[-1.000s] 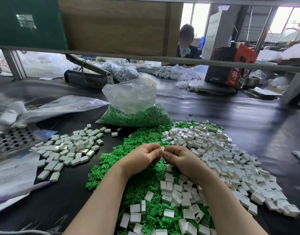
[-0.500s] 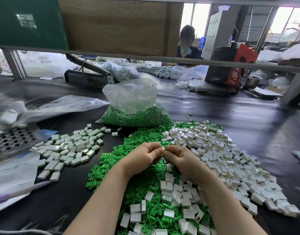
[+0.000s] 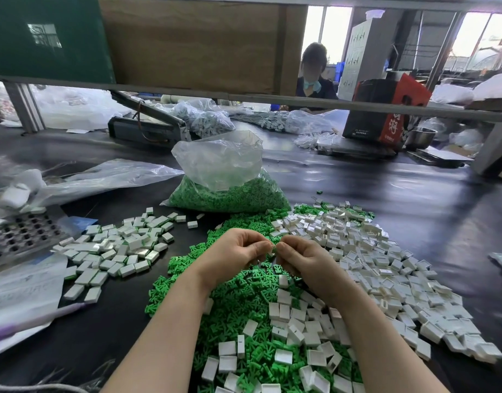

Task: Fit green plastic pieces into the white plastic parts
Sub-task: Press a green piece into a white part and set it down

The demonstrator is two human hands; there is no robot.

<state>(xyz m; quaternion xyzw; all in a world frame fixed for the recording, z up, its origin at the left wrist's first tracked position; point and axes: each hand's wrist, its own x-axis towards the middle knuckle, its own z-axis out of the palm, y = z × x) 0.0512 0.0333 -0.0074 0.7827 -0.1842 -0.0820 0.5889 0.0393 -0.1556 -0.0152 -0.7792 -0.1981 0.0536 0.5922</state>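
My left hand [image 3: 238, 255] and my right hand [image 3: 302, 260] meet fingertip to fingertip above a heap of loose green plastic pieces [image 3: 235, 302]. Between the fingertips both hands pinch one small part [image 3: 273, 249], white with a bit of green showing; most of it is hidden by the fingers. A wide spread of empty white plastic parts [image 3: 386, 268] lies to the right and in front. On the left lies a separate pile of white parts with green edges [image 3: 116, 248].
A clear bag of green pieces [image 3: 230, 191] stands behind the heap. A perforated metal tray [image 3: 20, 236], papers and plastic sheets lie at the left. Across the black table sit a sealing machine [image 3: 147, 129], a red-and-black box [image 3: 386, 112], a steel bowl and a person.
Both hands stay in the same place, fingertips together; only small finger movements around the pinched part.
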